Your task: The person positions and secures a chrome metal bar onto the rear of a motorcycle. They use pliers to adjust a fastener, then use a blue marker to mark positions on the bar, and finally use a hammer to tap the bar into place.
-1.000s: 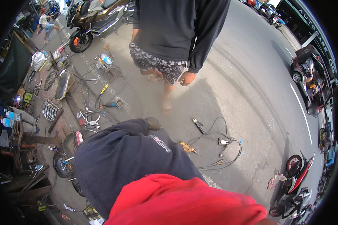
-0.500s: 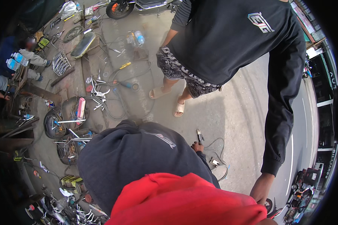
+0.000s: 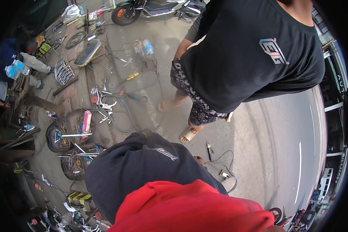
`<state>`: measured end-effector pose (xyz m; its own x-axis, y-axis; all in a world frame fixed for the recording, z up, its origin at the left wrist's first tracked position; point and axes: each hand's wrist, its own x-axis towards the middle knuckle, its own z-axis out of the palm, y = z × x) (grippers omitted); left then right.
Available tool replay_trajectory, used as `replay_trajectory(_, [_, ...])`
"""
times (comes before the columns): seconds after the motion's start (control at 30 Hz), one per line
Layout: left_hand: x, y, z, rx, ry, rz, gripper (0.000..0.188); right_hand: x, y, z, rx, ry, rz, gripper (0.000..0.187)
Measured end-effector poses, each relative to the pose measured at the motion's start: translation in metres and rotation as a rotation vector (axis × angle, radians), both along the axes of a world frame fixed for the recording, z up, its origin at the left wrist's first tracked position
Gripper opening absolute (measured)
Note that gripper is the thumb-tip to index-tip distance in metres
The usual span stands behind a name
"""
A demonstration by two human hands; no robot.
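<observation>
A small part of my right hand [image 3: 199, 159] shows past the right side of my dark sweater [image 3: 158, 156]; its fingers are mostly hidden. Just to its right, apart from it, lies a welding electrode holder [image 3: 209, 151] with a dark handle and a metal tip, on the concrete. A dark cable [image 3: 232, 162] curls from there past a small pale clamp-like piece [image 3: 224, 174]. My left hand is not in view. A red cloth [image 3: 189, 205] covers the bottom of the picture.
A person in a black shirt [image 3: 251, 50] stands close ahead. At left are tool trays [image 3: 58, 135], hoses, a grinder-like blue tool [image 3: 137, 97], a metal rack [image 3: 63, 71] and another person [image 3: 31, 60]. A motorcycle [image 3: 158, 9] stands at the back; the road [image 3: 286, 154] runs right.
My right hand has drawn back toward my body, away from the electrode holder, which it held before. The standing person has straightened and pulled back the arm that reached down at the right.
</observation>
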<state>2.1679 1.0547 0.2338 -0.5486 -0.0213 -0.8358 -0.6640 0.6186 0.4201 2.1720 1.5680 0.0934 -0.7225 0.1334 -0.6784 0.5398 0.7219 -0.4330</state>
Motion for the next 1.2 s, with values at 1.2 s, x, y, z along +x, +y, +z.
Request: replay_trajectory(1.2, [-0.013, 0.033, 0.141, 0.613, 0.464, 0.686, 0.054, -0.134, -0.317, 0.184, -0.71, -0.192, 0.585, 0.028])
